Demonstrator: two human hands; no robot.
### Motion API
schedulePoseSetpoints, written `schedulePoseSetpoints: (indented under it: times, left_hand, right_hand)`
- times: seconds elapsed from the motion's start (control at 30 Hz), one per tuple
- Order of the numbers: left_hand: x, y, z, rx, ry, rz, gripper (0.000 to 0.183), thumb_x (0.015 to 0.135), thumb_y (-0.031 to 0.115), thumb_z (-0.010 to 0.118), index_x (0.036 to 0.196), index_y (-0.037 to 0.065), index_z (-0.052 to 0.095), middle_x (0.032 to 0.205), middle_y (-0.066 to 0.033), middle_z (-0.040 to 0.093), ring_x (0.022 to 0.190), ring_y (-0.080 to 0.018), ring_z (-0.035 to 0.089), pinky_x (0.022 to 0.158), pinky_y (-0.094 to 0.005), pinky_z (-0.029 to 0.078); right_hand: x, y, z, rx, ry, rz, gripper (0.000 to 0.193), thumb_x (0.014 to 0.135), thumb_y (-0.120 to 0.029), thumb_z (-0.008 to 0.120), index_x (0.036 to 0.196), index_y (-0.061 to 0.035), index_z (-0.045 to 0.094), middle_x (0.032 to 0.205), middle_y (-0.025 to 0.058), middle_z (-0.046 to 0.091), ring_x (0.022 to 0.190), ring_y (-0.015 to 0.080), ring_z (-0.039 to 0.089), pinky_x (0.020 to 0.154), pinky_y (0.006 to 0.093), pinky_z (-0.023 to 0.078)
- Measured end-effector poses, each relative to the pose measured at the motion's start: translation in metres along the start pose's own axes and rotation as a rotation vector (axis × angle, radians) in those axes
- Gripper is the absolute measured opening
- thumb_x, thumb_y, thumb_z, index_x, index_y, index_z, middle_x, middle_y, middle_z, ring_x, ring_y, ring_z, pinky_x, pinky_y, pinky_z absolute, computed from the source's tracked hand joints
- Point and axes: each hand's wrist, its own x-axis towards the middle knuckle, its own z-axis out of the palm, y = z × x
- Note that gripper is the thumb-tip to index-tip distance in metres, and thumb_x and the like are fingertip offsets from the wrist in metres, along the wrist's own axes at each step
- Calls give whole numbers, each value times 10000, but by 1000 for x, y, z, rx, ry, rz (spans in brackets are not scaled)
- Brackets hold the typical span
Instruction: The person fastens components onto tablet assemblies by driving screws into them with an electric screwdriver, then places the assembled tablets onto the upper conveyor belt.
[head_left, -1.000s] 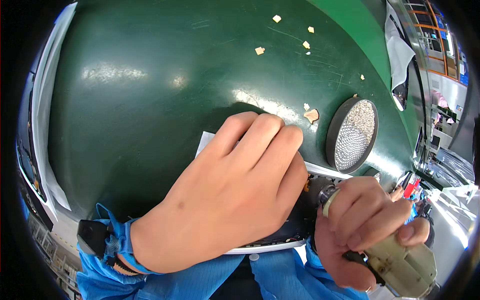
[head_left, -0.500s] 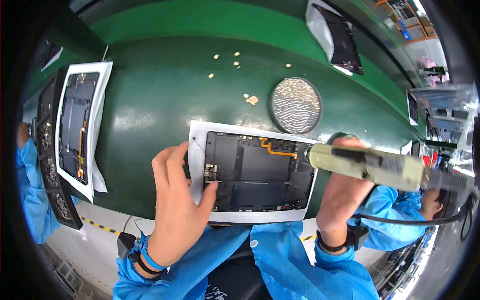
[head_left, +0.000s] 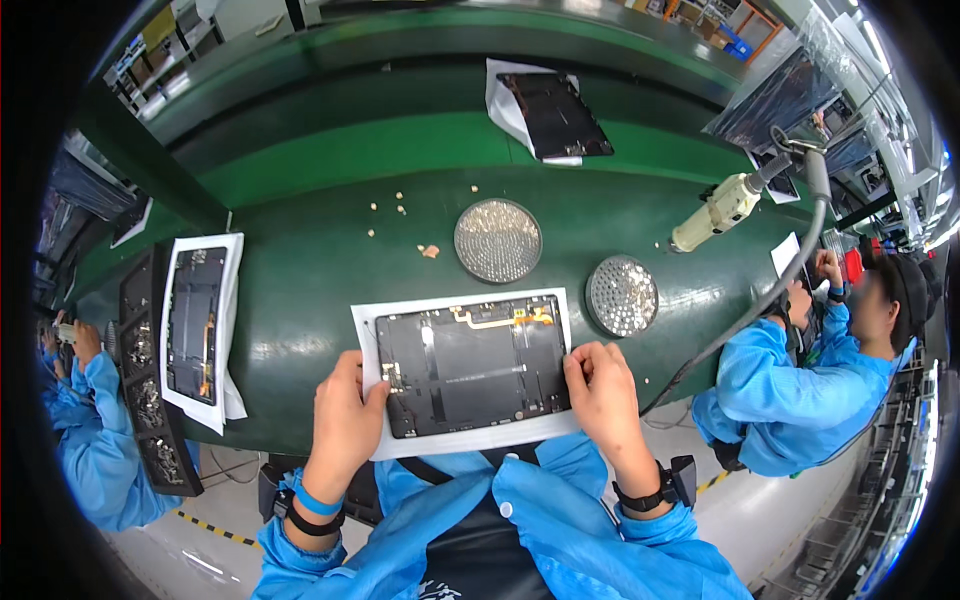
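Note:
An opened black tablet housing (head_left: 470, 375) with an orange flex cable (head_left: 500, 318) lies on a white sheet (head_left: 450, 445) at the near edge of the bench. My left hand (head_left: 345, 415) grips its left edge, thumb on top. At the right edge, my right hand (head_left: 604, 395) pinches the housing, with its fingers curled in. A pale green electric screwdriver (head_left: 715, 212) hangs from a cable to the right, out of my hands. Beyond the housing are two round screw trays (head_left: 498, 240), the other tray (head_left: 622, 296) standing nearer my right hand.
Another tablet housing (head_left: 193, 325) on white sheeting lies at the left, beside a black compartment box (head_left: 150, 400) of small parts. A third housing (head_left: 555, 113) rests on the back ledge. Small scraps (head_left: 428, 251) dot the bench. A co-worker (head_left: 800, 380) sits at the right.
My right hand has let go of the electric screwdriver, which now hangs at the right, and has come to the housing's right edge. My left hand stays at the left edge. The view has shifted.

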Motion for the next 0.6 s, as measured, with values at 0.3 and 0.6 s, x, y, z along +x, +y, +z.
schedulePoseSetpoints:
  times: [0.3,0.6]
  left_hand:
    - [12,-11,-24,-269,0,68,270,950,-22,632,1219,-18,608,1046,-248,718,1021,-398,725,895,-418,552]
    - [94,18,-77,-83,1020,509,345,966,-65,563,1302,-26,495,1171,-140,539,1078,-231,549,956,-357,460]
  right_hand:
    - [0,-9,3,343,-164,99,130,1076,-146,592,998,-44,569,755,4,505,691,90,496,649,276,430]
    - [186,-146,84,558,243,-221,209,1059,-219,643,1008,-50,532,794,16,516,736,108,484,656,313,457]
